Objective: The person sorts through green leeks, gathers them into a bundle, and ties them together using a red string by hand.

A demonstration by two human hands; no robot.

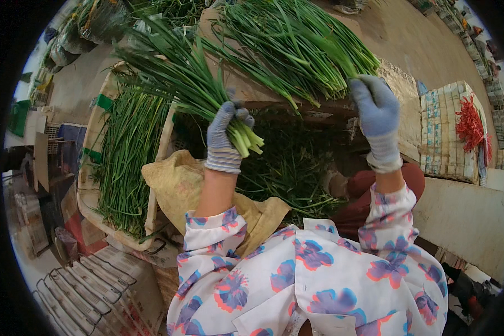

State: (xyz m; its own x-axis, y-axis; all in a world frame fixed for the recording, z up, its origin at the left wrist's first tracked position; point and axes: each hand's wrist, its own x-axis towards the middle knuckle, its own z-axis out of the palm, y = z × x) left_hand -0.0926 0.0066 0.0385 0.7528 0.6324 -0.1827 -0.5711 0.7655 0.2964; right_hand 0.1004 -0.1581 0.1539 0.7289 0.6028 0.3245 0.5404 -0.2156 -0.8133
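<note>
My left hand (pixel 225 131), in a grey-blue glove with a striped cuff, is closed around a bunch of garlic chives (pixel 193 84). Their pale cut ends stick out below the fingers, and the leaves fan toward the upper left. My right hand (pixel 377 106), gloved alike, pinches the stem end of some chive stalks (pixel 337 55) that are smeared by motion. It is at the right edge of a large chive pile (pixel 285 47), which lies on a brown board (pixel 210 25) in front of me.
At the left, a pale crate (pixel 89 185) holds long green chives. Loose green scraps (pixel 280 168) lie below the board, beside a tan cloth (pixel 176 176). Red ties (pixel 471 124) rest on a stack of white boxes (pixel 439 131) at the right. Wire-handled cartons (pixel 103 291) stand lower left.
</note>
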